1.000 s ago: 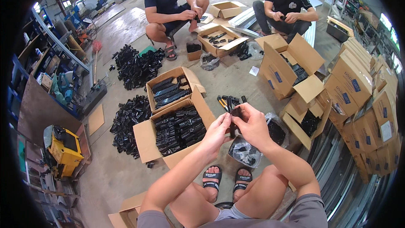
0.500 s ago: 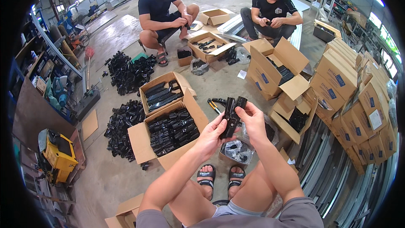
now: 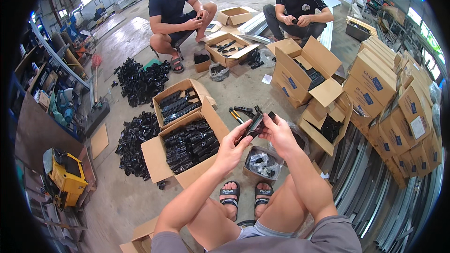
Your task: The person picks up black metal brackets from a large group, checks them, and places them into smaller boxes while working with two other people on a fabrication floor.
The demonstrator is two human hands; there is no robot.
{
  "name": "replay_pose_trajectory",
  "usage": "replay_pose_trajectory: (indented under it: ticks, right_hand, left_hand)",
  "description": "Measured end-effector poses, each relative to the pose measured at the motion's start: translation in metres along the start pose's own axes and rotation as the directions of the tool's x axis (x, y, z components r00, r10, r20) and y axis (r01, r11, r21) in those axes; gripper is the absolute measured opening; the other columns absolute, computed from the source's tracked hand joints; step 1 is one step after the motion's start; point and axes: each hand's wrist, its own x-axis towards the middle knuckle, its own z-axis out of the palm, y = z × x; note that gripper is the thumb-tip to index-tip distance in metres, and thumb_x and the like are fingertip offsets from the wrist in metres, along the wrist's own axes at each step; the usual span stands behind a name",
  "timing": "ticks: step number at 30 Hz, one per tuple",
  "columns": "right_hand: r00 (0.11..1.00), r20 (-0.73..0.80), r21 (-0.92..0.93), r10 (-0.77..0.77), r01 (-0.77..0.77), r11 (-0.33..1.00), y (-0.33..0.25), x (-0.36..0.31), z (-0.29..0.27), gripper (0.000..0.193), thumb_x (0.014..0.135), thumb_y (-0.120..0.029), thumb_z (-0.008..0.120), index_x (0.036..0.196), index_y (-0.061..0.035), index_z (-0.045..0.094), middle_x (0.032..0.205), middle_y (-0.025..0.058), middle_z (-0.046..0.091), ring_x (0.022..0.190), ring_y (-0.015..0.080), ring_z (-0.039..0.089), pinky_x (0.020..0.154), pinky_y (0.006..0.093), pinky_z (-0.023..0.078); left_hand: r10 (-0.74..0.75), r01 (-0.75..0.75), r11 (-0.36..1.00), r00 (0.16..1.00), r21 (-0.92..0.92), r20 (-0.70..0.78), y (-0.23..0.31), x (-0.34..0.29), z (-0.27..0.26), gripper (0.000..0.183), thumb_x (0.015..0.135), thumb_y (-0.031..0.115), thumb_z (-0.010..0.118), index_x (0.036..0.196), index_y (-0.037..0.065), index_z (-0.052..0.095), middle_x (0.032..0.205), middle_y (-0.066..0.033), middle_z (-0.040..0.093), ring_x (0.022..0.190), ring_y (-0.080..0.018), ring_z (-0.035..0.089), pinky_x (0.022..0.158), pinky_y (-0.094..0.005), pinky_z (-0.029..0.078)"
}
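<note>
In front of my knees, my left hand (image 3: 234, 143) grips a black channel-shaped part (image 3: 255, 125), thumb along its side. My right hand (image 3: 280, 133) pinches a smaller black piece (image 3: 270, 116) against the far end of that part; whether the two are joined I cannot tell. Below my hands stands a small box (image 3: 248, 173) lined with clear plastic, with small black pieces inside. An orange-handled tool (image 3: 236, 115) lies on the floor just beyond my hands, beside more black parts (image 3: 244, 111).
Left are open cartons (image 3: 154, 157) of black parts, and heaps of loose parts (image 3: 136, 140). Right are another open carton (image 3: 323, 147), stacked cartons (image 3: 375, 84) and long metal profiles (image 3: 356, 178). Two people (image 3: 173, 18) (image 3: 300, 9) crouch opposite, handling small black pieces.
Both hands have tilted the black part from upright to a flatter, slanted angle and drawn together around it. The view has shifted slightly.
</note>
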Motion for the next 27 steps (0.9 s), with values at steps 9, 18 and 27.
replay_pose_trajectory:
  ticks: [9,18,27]
  right_hand:
    - [0.988,0.144,-0.179,-0.054,0.08,0.98,-0.006,-0.008,-0.011,0.035,0.102,-0.025,0.061,0.128,-0.0019,0.06,0.111,0.0063,0.07,0.099,0.0136,0.066,0.085,0.0306,0.052]
    - [0.984,0.097,-0.115,-0.152,0.162,0.98,-0.008,-0.017,-0.004,0.027,0.099,-0.017,0.066,0.117,0.0018,0.063,0.107,0.0064,0.07,0.095,0.013,0.067,0.087,0.0313,0.055]
    - [0.982,0.117,-0.074,-0.147,0.156,0.985,-0.005,-0.018,0.0,0.027,0.097,-0.015,0.069,0.117,0.0029,0.064,0.102,0.0054,0.07,0.09,0.0119,0.067,0.082,0.0303,0.057]
  left_hand:
    - [-0.165,0.168,0.983,0.985,-0.075,0.04,0.005,-0.002,-0.006,0.044,0.1,0.009,0.061,0.139,-0.001,0.044,0.126,-0.0108,0.066,0.112,-0.0129,0.063,0.093,-0.0269,0.051]
    - [-0.114,0.111,0.993,0.988,0.033,0.101,0.008,-0.005,-0.006,0.043,0.098,0.007,0.065,0.134,0.002,0.041,0.124,-0.0124,0.066,0.112,-0.0137,0.063,0.091,-0.0263,0.051]
    - [-0.141,0.144,0.989,0.984,-0.018,0.107,0.013,-0.008,-0.001,0.046,0.097,0.007,0.066,0.135,0.002,0.04,0.121,-0.0104,0.067,0.107,-0.0122,0.062,0.086,-0.0266,0.051]
